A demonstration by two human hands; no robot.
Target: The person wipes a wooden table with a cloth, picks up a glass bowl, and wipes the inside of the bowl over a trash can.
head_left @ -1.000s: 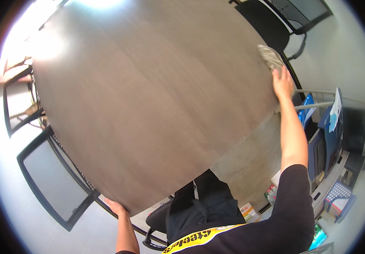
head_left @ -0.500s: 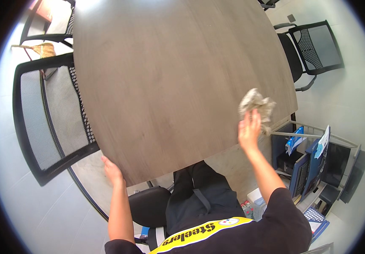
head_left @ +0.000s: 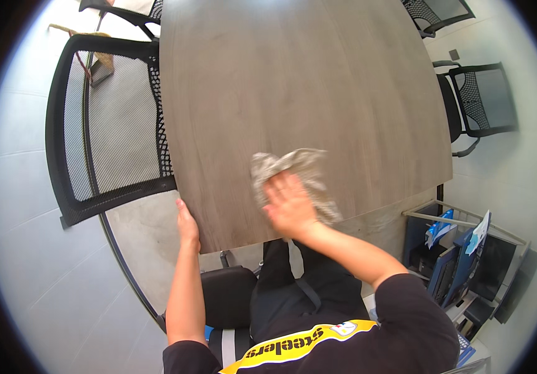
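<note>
A beige, crumpled cloth (head_left: 313, 163) lies on the brown wood-grain table (head_left: 268, 93), near its front edge. My right hand (head_left: 290, 202) presses down on this cloth, fingers over its folds, and has it bunched beneath them. Some blur shows on the cloth and the fingers. At the table's near left corner, my left hand (head_left: 187, 225) holds the edge. Part of that hand's grip is hidden by the edge.
A black mesh chair (head_left: 115, 124) stands against the table's left side, with a broom (head_left: 103, 53) beyond it. Another black chair (head_left: 477, 103) is at the right. A metal-framed rack (head_left: 468, 221) with a dark screen and blue items sits at the near right. A black seat (head_left: 228, 296) is below me.
My right hand has swept left with the cloth, from the table's right side to its near middle. The view has shifted, while my left hand stays at the near left corner.
</note>
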